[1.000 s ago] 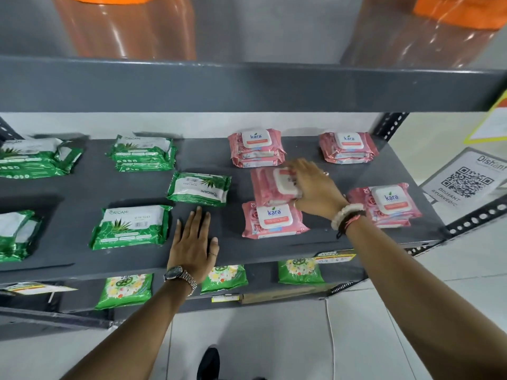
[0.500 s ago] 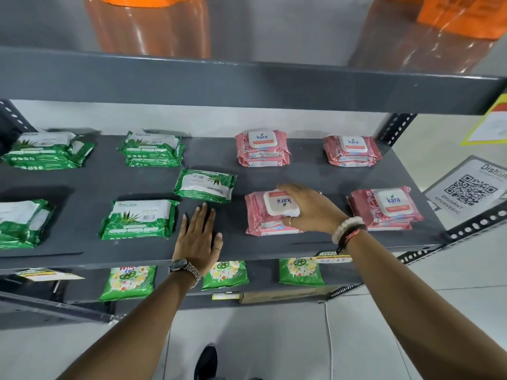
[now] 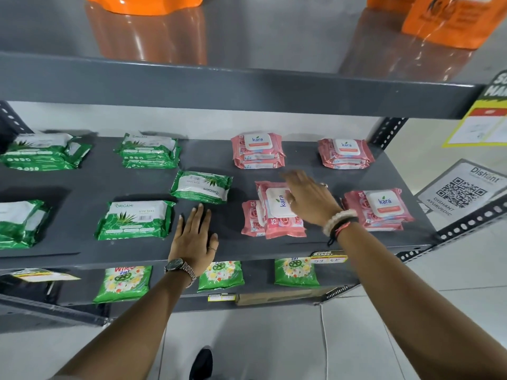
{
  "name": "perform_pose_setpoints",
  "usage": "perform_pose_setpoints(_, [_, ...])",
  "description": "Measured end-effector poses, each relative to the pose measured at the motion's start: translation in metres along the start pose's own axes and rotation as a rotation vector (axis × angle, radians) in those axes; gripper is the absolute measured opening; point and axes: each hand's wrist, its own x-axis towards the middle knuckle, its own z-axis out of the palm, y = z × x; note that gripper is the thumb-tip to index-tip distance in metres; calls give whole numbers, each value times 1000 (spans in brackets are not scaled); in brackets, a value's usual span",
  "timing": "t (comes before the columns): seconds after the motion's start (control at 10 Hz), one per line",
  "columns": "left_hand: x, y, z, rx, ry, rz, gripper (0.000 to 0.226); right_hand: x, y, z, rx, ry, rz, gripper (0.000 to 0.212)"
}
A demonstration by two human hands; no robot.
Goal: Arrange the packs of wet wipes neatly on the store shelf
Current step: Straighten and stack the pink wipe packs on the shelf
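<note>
Top pink pack (image 3: 277,207) lies turned askew on the lower pink pack (image 3: 251,219), mid-front shelf (image 3: 82,187). Right hand (image 3: 310,200), fingers spread, rests beside it, gripping nothing. Left hand (image 3: 194,237) flat on shelf, empty. Step: squaring stack. Next: rotate top pack flush.

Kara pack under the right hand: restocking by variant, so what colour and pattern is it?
Pink with a rose print and a white lid, on the Kara pack; head view.

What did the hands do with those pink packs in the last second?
The right hand set the pink pack it carried onto the front pink pack, turned crosswise, and is now opening and lifting off it. The left hand stayed flat on the shelf. The green packs and the other pink stacks did not move.
</note>
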Motion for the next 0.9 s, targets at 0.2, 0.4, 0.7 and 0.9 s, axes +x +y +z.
perform_pose_setpoints(0.2, [-1,0,1,-2,11,6,62,3,12,-2,-218,-148,-382,84])
perform_pose_setpoints(0.4, [-1,0,0,-5,17,7,62,1,5,-2,-248,-184,-340,83])
perform_pose_setpoints(0.7, [-1,0,0,-15,8,6,63,-1,-8,11,-17,-118,-29,78])
perform_pose_setpoints(0.9, [-2,-1,0,-21,-8,8,64,-3,-14,17,21,-89,-2,76])
